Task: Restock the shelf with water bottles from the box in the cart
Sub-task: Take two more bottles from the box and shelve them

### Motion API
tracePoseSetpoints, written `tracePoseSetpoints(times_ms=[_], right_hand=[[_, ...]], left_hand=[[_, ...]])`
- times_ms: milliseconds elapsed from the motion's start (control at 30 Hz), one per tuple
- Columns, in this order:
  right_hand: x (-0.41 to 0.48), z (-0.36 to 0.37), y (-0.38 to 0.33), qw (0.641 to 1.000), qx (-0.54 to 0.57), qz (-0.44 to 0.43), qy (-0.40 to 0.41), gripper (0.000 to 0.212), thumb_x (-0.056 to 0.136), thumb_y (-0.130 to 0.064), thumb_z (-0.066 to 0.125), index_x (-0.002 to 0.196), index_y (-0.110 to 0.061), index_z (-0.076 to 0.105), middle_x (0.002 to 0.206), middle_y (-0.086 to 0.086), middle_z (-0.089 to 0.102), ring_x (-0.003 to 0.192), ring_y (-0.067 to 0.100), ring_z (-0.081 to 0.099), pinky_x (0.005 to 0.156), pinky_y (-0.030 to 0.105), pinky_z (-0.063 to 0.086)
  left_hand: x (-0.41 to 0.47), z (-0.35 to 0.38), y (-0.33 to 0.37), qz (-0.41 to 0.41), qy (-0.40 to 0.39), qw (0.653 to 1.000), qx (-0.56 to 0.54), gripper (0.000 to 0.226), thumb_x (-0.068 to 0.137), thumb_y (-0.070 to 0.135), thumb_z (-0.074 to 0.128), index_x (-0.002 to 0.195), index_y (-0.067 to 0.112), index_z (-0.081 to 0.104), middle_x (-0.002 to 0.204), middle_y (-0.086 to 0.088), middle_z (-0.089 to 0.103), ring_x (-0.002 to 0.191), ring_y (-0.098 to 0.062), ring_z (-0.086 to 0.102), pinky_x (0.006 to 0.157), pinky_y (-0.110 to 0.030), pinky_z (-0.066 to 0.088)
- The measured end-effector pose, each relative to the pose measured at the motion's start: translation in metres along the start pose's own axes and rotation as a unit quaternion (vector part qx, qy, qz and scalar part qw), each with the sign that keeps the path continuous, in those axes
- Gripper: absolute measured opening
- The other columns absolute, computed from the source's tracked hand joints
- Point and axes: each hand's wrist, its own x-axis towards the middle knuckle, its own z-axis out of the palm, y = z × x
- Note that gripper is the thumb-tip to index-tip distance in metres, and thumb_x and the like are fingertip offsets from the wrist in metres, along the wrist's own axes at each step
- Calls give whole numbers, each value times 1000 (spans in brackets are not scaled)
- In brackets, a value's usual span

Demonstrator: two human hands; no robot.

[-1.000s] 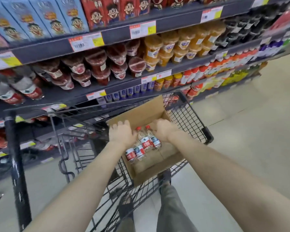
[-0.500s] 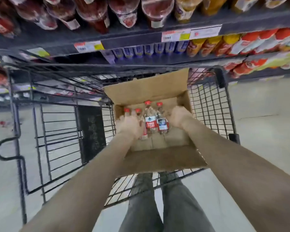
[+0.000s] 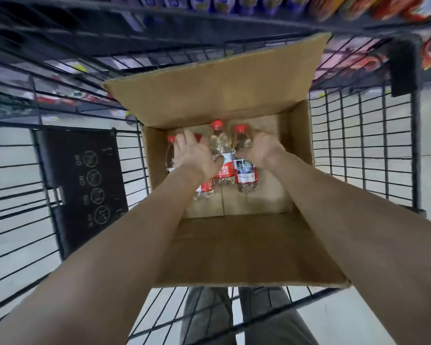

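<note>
Water bottles [image 3: 220,145] in box [image 3: 209,95], L fingers [image 3: 184,143] spread atop left pair, R fingers [image 3: 255,140] curled round rightmost.

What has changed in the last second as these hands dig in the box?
The view tipped down, closer over the box. The left hand spread its fingers over the two left bottles; the right hand curled round the rightmost bottle. All four bottles stayed lying in the box, in the cart.
</note>
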Motion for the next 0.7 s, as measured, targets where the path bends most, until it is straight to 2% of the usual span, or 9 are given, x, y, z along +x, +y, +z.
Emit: tracePoseSetpoints(times_ms=[67, 100, 200, 267, 367, 467, 600, 700], right_hand=[[10, 9, 1, 1000, 21, 7, -8, 89, 85, -59, 73, 148, -3, 44, 139, 16, 59, 123, 31, 61, 99, 34, 51], [14, 12, 2, 999, 47, 13, -2, 95, 81, -60, 77, 149, -3, 43, 140, 16, 58, 125, 31, 59, 98, 31, 50], [23, 18, 5, 993, 114, 20, 19, 98, 73, -52, 87, 149, -9, 42, 141, 11, 57, 124, 27, 58, 85, 25, 42], [26, 20, 7, 990, 138, 26, 21, 93, 70, -49, 90, 143, -9, 49, 137, 9, 60, 115, 22, 59, 82, 25, 42], [27, 23, 10, 979, 201, 38, 11, 76, 66, -42, 94, 127, -10, 63, 122, 7, 68, 105, 23, 66, 87, 30, 54], [22, 23, 19, 964, 262, 34, 5, 58, 64, -35, 95, 111, -19, 65, 113, 3, 70, 97, 20, 68, 87, 33, 57], [11, 29, 36, 922, 384, 32, 42, 75, 64, -19, 95, 128, -10, 59, 118, 5, 70, 106, 23, 70, 94, 40, 58], [3, 39, 46, 884, 463, 25, 61, 67, 68, -11, 92, 126, -9, 58, 114, 7, 72, 103, 24, 72, 91, 42, 60]], left_hand=[[13, 13, 3, -7, -21, 999, 29, 82, 89, 80, 50, 140, 17, 56, 145, -18, 32, 136, -42, 30, 124, -51, 18], [19, 18, 4, -14, -31, 999, 33, 89, 85, 88, 46, 138, 16, 57, 147, -17, 30, 138, -41, 28, 126, -53, 12], [32, 28, 3, -33, -53, 998, 11, 100, 74, 101, 41, 122, 16, 62, 149, -16, 28, 138, -41, 27, 127, -54, 9], [37, 30, 3, -44, -55, 997, -29, 98, 67, 104, 47, 110, 17, 59, 150, -15, 27, 139, -41, 26, 127, -54, 10], [38, 32, 5, -72, -47, 989, -116, 96, 60, 97, 66, 113, 18, 60, 155, -14, 23, 144, -43, 21, 128, -52, 9], [31, 37, 12, -78, 6, 980, -182, 96, 56, 88, 78, 122, 20, 61, 152, -15, 27, 142, -42, 23, 125, -49, 11], [15, 48, 25, -34, 127, 963, -235, 90, 58, 67, 89, 128, 21, 57, 146, -13, 35, 137, -38, 29, 116, -48, 18], [6, 55, 33, -12, 158, 949, -271, 87, 63, 58, 89, 135, 24, 53, 140, -8, 48, 131, -34, 37, 105, -45, 25]])
